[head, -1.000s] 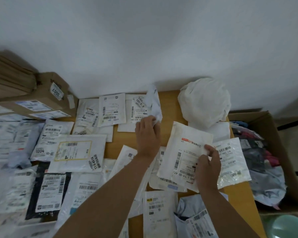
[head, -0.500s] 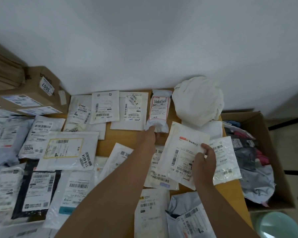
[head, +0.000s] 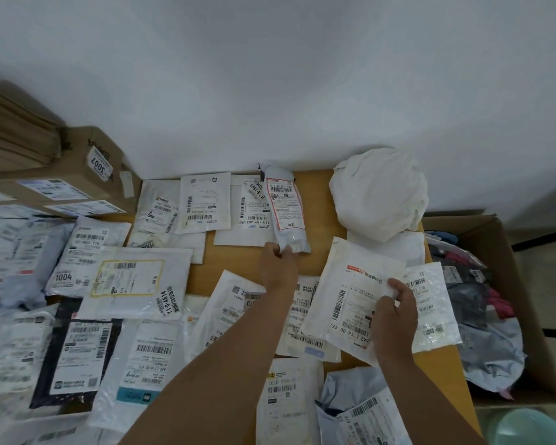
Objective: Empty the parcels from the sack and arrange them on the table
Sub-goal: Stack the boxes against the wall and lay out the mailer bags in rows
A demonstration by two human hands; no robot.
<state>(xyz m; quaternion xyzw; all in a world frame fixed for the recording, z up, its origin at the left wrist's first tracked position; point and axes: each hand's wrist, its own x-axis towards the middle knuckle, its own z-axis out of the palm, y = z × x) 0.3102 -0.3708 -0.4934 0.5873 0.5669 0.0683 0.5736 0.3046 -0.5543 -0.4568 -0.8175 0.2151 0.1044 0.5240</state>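
Left grip (head: 278, 261) pinching the near end of a small grey red-bordered-label pouch (head: 286, 213) lying in the back row on the wooden counter (head: 318, 200), right grip (head: 394, 313) clamped on flat white mailers (head: 360, 293), so I'd guess letting go then placing those comes next.

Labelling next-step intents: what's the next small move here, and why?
Probably let go with the left hand: its red-bordered parcel already lies flat in the back row by the wall. The right hand holds the next white parcel ready to place.
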